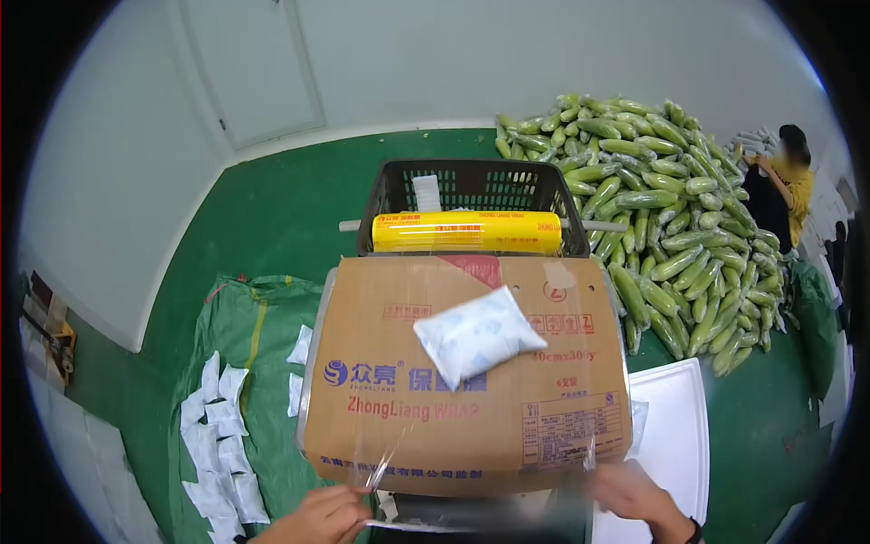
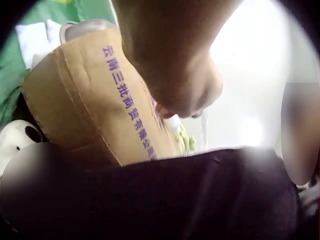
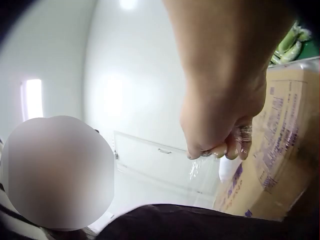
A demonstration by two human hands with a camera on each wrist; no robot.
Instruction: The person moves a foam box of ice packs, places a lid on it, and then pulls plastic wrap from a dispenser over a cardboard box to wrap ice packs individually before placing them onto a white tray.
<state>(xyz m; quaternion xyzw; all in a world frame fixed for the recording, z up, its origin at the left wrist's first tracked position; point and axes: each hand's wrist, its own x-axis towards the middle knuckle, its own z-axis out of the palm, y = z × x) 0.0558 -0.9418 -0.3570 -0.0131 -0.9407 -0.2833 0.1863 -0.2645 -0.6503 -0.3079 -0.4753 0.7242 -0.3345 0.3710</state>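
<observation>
Clear plastic wrap [image 1: 385, 458] stretches over the cardboard [image 1: 390, 299] toward the person's body. At its near left edge my left hand [image 1: 326, 515] grips the film with curled fingers. Opposite it, my right hand [image 1: 630, 490] grips the near right edge; in the right wrist view, shiny film [image 3: 245, 132] shows around the fingers of the right hand [image 3: 220, 125]. The left wrist view shows the left hand [image 2: 187, 92] from the back, its fingertips mostly hidden. A white packet with pale blue patches [image 1: 480, 335] lies over the middle of the printed cardboard, between the hands and the yellow wrap roll [image 1: 467, 233].
The roll sits on a rod [image 1: 603, 226] across a black crate [image 1: 471, 172]. Several white packets [image 1: 217, 417] lie on green sheeting [image 1: 281, 435] at left. A white foam lid [image 1: 675, 435] stands at right. Behind are a heap of wrapped green vegetables [image 1: 662, 199] and another person [image 1: 787, 186].
</observation>
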